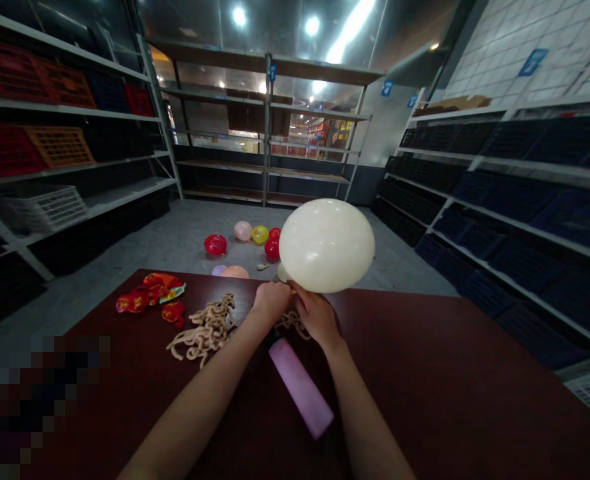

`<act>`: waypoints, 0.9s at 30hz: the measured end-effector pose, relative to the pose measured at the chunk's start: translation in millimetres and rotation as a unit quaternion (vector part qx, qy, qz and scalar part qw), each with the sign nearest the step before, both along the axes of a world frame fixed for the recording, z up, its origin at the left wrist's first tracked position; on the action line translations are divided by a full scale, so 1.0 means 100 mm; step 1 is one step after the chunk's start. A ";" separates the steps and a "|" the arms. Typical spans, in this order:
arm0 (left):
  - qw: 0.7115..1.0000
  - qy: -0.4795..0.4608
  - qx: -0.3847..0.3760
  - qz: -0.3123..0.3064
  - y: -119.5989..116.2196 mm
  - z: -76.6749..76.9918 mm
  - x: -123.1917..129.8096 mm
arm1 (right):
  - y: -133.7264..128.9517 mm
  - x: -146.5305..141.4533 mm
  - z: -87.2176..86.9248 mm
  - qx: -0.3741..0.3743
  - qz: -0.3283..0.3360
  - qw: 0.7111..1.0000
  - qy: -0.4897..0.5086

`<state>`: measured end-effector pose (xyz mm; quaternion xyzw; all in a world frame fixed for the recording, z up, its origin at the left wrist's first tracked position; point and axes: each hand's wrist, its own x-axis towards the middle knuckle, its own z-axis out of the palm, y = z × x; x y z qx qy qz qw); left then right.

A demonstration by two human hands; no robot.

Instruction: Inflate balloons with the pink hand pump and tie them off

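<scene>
Cream latex balloon [326, 245] held above dark red table [425, 373], neck pinched by left hand [273, 300] and right hand [317, 319]; air could escape if pinch slackens; overstretched neck might tear.

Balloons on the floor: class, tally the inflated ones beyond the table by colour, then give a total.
Red balloons: 3
Pink balloon: 1
Yellow balloon: 1
Purple balloon: 1
Peach balloon: 1
Total: 7
</scene>
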<state>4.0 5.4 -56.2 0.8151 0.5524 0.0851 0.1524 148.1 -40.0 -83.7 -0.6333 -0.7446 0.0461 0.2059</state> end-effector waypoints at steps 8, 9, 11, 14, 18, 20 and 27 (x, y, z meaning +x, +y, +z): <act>0.977 0.114 0.138 -0.112 0.09 -0.03 -0.11 | 0.04 0.03 -0.11 0.031 -0.050 0.997 -0.045; 0.975 0.115 0.147 -0.124 0.10 -0.04 -0.12 | 0.05 0.02 -0.14 0.017 -0.062 0.997 -0.033; 0.971 0.107 0.159 -0.144 0.10 -0.02 -0.16 | 0.09 0.00 -0.17 -0.005 -0.068 0.998 0.008; 0.968 0.102 0.176 -0.150 0.05 0.06 -0.25 | 0.12 0.01 -0.19 0.018 -0.016 0.993 0.115; 0.957 0.122 0.207 -0.162 -0.05 0.23 -0.36 | 0.13 0.01 -0.19 0.049 0.069 0.965 0.247; 0.950 0.142 0.222 -0.170 -0.09 0.33 -0.41 | 0.12 -0.02 -0.18 0.041 0.095 0.953 0.285; 0.954 0.090 0.241 -0.152 -0.27 0.52 -0.69 | 0.07 -0.13 -0.08 0.064 0.127 0.920 0.366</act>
